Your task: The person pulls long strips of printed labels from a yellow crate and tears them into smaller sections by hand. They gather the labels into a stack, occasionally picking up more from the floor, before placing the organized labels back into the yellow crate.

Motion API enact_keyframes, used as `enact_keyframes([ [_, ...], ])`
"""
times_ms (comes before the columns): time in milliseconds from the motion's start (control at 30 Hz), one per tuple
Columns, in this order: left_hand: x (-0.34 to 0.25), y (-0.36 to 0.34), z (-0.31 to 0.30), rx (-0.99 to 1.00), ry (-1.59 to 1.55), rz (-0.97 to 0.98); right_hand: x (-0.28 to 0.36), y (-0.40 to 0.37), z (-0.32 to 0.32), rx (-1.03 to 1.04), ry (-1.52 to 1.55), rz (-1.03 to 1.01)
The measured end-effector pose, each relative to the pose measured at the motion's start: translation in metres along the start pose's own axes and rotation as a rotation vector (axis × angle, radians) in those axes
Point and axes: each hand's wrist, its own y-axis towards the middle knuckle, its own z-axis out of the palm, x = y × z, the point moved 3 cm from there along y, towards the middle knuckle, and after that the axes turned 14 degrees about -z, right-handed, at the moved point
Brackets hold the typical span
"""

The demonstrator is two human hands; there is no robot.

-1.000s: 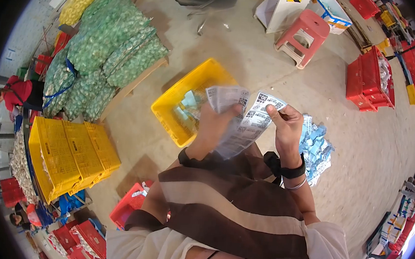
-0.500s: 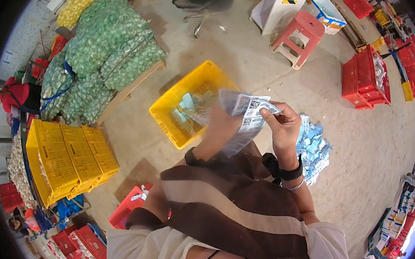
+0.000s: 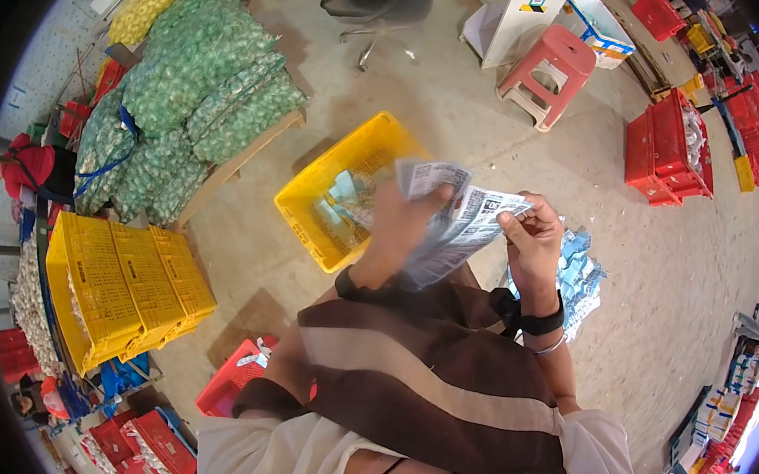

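Note:
My right hand [image 3: 535, 245] pinches a whitish sheet of printed labels [image 3: 498, 209] with black text and code squares, between thumb and fingers. My left hand [image 3: 393, 229], smeared by motion, is closed on another printed sheet [image 3: 433, 177] beside it. The lower part of the sheets is blurred and hangs toward my lap. Beyond my left hand stands a yellow crate [image 3: 297, 208] with light blue and white slips [image 3: 343, 185] inside. On the floor past my right hand lies a heap of light blue printed scraps [image 3: 580, 275].
Green net sacks [image 3: 187, 70] are piled on a pallet at the left, near yellow crates [image 3: 126, 284]. A red basket [image 3: 235, 377] sits by my left side. Ahead are a red stool [image 3: 554, 59] and an office chair [image 3: 376, 1]; red crates [image 3: 662, 152] stand right.
My right hand has shifted slightly right and down with its sheet. The sheets have spread apart between the hands, and my left hand has moved slightly left.

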Motion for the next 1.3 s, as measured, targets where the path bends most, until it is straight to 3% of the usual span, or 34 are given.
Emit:
enact_keyframes([
  [133,0.0,-0.002,0.003,-0.018,0.003,-0.007,-0.001,0.0,0.016,0.01,-0.033,-0.096],
  [300,0.009,-0.003,0.003,-0.096,0.196,-0.003,-0.005,-0.001,0.017,0.027,-0.109,-0.069],
  [367,0.015,-0.002,0.003,-0.036,0.151,0.043,-0.006,-0.002,0.016,0.052,-0.122,-0.061],
  [433,0.018,-0.003,0.001,-0.06,0.056,0.007,-0.006,-0.002,0.013,-0.106,0.01,-0.06],
  [500,0.016,-0.005,-0.004,-0.085,-0.039,-0.028,-0.01,-0.002,-0.001,-0.127,0.051,-0.041],
  [600,-0.001,-0.007,-0.009,-0.028,0.202,0.131,-0.009,-0.004,-0.005,-0.141,0.102,-0.002],
  [833,0.004,0.0,-0.009,-0.032,0.348,0.045,-0.008,-0.01,0.009,-0.056,0.2,-0.001],
  [900,0.006,-0.008,0.0,0.139,0.075,-0.005,-0.009,-0.012,0.019,-0.083,0.211,-0.019],
  [967,0.021,-0.011,0.004,0.21,0.009,-0.065,-0.017,-0.015,0.016,-0.186,0.158,0.003],
  [1033,0.024,-0.018,0.013,0.194,0.224,0.284,-0.023,-0.023,0.017,-0.238,0.147,0.015],
  [1167,0.046,-0.026,0.012,0.233,0.233,0.014,-0.027,-0.038,0.019,-0.337,0.094,0.102],
  [1233,0.06,-0.027,0.017,0.252,0.203,-0.038,-0.043,-0.055,-0.003,-0.08,-0.049,0.436],
  [1300,0.063,-0.028,0.026,0.227,0.863,0.269,-0.059,-0.074,-0.033,-0.136,0.001,0.491],
])
